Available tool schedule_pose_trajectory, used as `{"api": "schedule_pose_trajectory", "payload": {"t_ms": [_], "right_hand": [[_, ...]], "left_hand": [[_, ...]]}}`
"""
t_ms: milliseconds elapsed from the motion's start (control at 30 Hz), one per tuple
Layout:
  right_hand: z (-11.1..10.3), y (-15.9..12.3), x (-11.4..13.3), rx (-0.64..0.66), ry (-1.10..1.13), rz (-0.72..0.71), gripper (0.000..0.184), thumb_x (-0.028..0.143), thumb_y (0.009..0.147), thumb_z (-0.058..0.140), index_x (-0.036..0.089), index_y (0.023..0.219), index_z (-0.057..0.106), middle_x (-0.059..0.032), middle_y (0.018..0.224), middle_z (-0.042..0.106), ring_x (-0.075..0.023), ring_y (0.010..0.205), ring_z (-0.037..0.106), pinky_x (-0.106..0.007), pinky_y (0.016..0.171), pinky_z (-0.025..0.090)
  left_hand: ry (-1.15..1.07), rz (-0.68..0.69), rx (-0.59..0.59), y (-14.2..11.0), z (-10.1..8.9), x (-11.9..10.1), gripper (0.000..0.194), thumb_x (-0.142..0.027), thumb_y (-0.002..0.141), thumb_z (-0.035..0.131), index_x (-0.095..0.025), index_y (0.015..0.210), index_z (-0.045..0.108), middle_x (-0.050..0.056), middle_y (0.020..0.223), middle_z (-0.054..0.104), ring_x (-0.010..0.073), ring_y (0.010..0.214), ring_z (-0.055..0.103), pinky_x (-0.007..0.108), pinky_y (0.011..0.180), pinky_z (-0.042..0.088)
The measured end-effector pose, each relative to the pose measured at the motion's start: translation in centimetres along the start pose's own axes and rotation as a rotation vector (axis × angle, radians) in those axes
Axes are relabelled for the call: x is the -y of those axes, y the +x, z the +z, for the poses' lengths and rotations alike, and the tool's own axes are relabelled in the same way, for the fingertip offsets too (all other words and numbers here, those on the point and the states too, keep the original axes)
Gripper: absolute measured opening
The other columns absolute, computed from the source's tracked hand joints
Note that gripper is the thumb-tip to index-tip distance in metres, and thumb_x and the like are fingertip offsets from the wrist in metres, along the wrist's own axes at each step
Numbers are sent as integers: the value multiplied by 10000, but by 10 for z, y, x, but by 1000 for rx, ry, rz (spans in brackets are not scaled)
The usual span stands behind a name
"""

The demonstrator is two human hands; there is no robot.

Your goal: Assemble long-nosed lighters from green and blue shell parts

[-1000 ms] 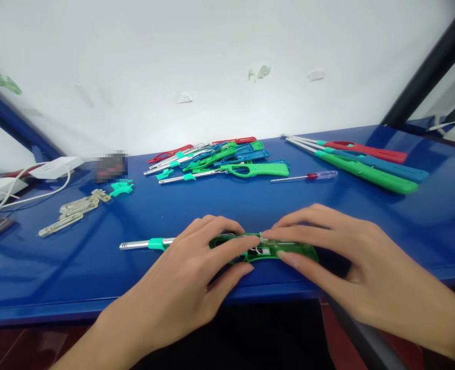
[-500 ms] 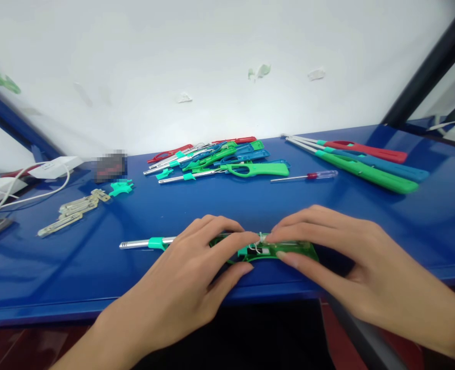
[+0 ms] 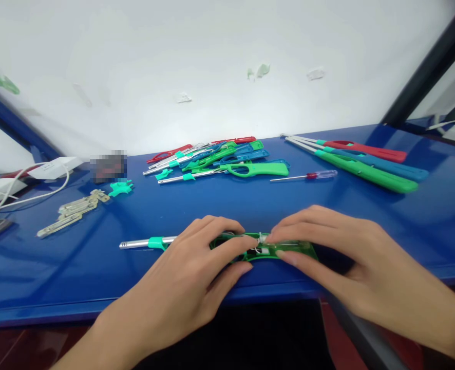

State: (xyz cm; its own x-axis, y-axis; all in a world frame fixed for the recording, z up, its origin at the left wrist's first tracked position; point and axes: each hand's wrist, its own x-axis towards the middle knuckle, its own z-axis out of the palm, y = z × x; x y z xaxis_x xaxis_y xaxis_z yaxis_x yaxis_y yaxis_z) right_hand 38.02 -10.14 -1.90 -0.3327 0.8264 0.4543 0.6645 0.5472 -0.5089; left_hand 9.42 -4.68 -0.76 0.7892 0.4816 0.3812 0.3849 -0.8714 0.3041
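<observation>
A green long-neck lighter (image 3: 308, 249) lies across the near part of the blue table, its handle opened so that inner parts show. Its metal tube (image 3: 135, 244) points left, with a turquoise collar on it. My left hand (image 3: 198, 259) covers the middle of the lighter, thumb below and fingers above, closed around it. The left index fingertip presses by a small white part near a thin wire. With thumb and fingers pinched, my right hand (image 3: 339, 246) grips the clear tank section of the handle. The fingers partly hide the small parts between them.
Behind lies a pile of lighter pieces (image 3: 258, 168) in red, blue and green. A screwdriver (image 3: 322, 175) is beside it, with several whole lighters (image 3: 381, 172) at right. Clear tanks (image 3: 71, 208), turquoise pieces (image 3: 120, 188) and white cables (image 3: 63, 182) sit at left.
My left index finger has shifted slightly down and left at the small parts inside the handle. The right hand and the lighter have hardly moved.
</observation>
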Motion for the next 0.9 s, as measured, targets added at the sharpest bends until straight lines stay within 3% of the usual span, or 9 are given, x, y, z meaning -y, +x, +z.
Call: {"api": "schedule_pose_trajectory", "payload": {"t_ms": [233,467,700,900], "right_hand": [[1,1,1,-4,6,13,177,457,1186,640,427,1242,805,77,1195,858,-162,1090,815,-292,942,647],[-1,1,4,8,20,34,224,465,1171,643,379,1207,847,-5,1188,871,-243,1075,830,-370,912,682],[-1,2,4,-13,21,34,216,452,1156,660,377,1185,860,-16,1181,882,-261,1065,841,-388,909,696],[0,3,4,-17,25,41,204,473,1145,677,411,1193,866,0,1203,883,-262,1067,850,-388,910,699]], "left_hand": [[20,14,7,-1,-1,-1,317,-216,1225,573,-274,1513,691,82,1421,720,234,1265,714,405,1096,613],[19,-33,34,1,-1,-3,261,-265,1225,591,-280,1471,676,68,1417,738,236,1265,731,408,1120,612],[32,-127,19,-2,0,-4,566,-325,1210,640,-349,1729,416,35,1487,747,236,1375,738,464,1317,536],[36,-142,32,-3,1,-6,615,-347,1212,628,-364,1768,364,44,1501,737,250,1405,730,523,1359,503]]}}
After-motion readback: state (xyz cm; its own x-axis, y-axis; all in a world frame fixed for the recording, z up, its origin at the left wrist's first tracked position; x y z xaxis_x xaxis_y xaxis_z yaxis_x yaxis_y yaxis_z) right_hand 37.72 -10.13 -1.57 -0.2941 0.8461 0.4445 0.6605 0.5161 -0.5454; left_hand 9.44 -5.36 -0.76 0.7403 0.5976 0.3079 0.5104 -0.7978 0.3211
